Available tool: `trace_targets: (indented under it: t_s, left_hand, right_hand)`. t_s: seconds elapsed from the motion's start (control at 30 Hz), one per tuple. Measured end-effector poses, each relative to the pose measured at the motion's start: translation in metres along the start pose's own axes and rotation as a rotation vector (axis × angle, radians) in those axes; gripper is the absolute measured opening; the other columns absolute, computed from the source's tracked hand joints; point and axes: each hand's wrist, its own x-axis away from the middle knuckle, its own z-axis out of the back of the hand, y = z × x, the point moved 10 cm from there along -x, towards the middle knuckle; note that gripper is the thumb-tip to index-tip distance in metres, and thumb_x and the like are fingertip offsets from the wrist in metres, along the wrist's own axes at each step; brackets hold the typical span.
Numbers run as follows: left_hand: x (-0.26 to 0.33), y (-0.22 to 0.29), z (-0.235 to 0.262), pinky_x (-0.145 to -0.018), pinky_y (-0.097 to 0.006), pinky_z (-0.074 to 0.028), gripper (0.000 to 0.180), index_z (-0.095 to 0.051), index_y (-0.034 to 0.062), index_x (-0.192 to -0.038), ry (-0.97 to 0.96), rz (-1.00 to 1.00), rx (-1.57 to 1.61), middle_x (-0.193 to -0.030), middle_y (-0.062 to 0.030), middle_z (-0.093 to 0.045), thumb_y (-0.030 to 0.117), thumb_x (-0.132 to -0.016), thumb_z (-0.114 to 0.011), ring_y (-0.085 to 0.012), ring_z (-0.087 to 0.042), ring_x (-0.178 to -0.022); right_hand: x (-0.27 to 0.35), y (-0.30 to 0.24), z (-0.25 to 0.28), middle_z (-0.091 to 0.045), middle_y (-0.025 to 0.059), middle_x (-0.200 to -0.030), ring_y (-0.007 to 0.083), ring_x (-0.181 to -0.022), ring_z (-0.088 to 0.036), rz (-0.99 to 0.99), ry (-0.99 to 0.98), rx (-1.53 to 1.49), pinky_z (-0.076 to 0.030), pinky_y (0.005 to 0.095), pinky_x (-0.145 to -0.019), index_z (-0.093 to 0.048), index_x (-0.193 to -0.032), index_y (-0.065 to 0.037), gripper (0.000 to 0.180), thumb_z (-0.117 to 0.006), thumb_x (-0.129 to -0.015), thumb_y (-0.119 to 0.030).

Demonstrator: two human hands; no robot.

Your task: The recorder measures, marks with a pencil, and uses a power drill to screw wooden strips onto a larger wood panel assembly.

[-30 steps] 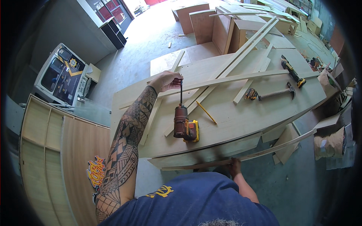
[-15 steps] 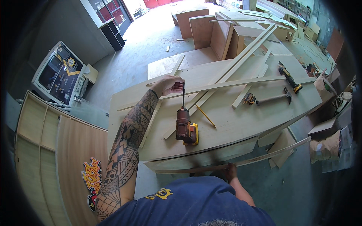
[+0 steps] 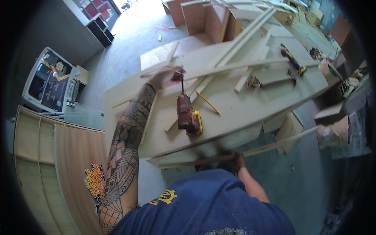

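Observation:
My left hand (image 3: 169,76), at the end of a tattooed arm, reaches over the plywood-topped bench (image 3: 227,113). Its fingers close round the far end of the long dark bit (image 3: 182,85) of a drill (image 3: 185,111). The brown drill with its yellow-edged battery lies on the bench, bit pointing away from me. A pencil (image 3: 207,102) lies just right of it. Down by the bench's near edge, my right hand (image 3: 237,161) is wrapped round a long thin wooden strip (image 3: 270,147). Part of that hand is in shadow.
Several wooden strips (image 3: 243,35) cross on the bench. A hammer (image 3: 278,80), a small yellow-black tool or battery (image 3: 253,82) and a yellow-black power tool (image 3: 293,59) lie at right. Wooden boxes (image 3: 196,19) stand beyond. A wood panel (image 3: 78,145) leans at left; a van-shaped piece (image 3: 49,80) is behind it.
The view has shifted, so the bench and tools sit higher and further left. My left hand stays at the bit and my right hand on the strip.

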Motion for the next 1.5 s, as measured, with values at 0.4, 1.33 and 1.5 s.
trace_targets:
  t_s: [0.4,1.33,1.5]
  left_hand:
    - [0.212,-0.12,-0.023,-0.088,-0.035,-0.06,0.043,-0.063,-0.0011,-0.137,-0.238,-0.133,-0.266,-0.105,-0.0109,-0.072,0.031,-0.108,-0.063,-0.0195,-0.072,-0.097]
    - [0.176,-0.677,0.108,-0.111,-0.048,-0.052,0.081,-0.024,-0.0047,-0.157,0.717,-0.057,0.134,-0.148,-0.0243,-0.049,0.017,-0.099,-0.076,-0.0301,-0.059,-0.127]
    - [0.203,-0.716,0.171,-0.107,-0.043,-0.055,0.082,-0.024,-0.0063,-0.155,0.595,-0.072,0.395,-0.141,-0.0226,-0.053,0.006,-0.094,-0.077,-0.0279,-0.061,-0.121]
  right_hand:
    - [-0.006,0.041,-0.046,-0.058,0.0164,-0.117,0.0358,-0.11,-0.064,-0.077,0.127,0.002,-0.06,0.0566,-0.093,-0.055,-0.12,-0.003,0.029,-0.063,-0.097,-0.018]
    - [-0.154,0.138,-0.083,-0.074,0.0095,-0.103,0.0261,-0.096,-0.076,0.453,-0.335,0.703,-0.063,0.0393,-0.092,-0.068,-0.115,-0.002,0.028,-0.081,-0.093,-0.011]
    - [-0.126,0.156,-0.137,-0.075,0.0119,-0.109,0.0269,-0.109,-0.075,0.239,-0.434,0.65,-0.062,0.0386,-0.095,-0.068,-0.115,-0.003,0.031,-0.084,-0.089,-0.008]
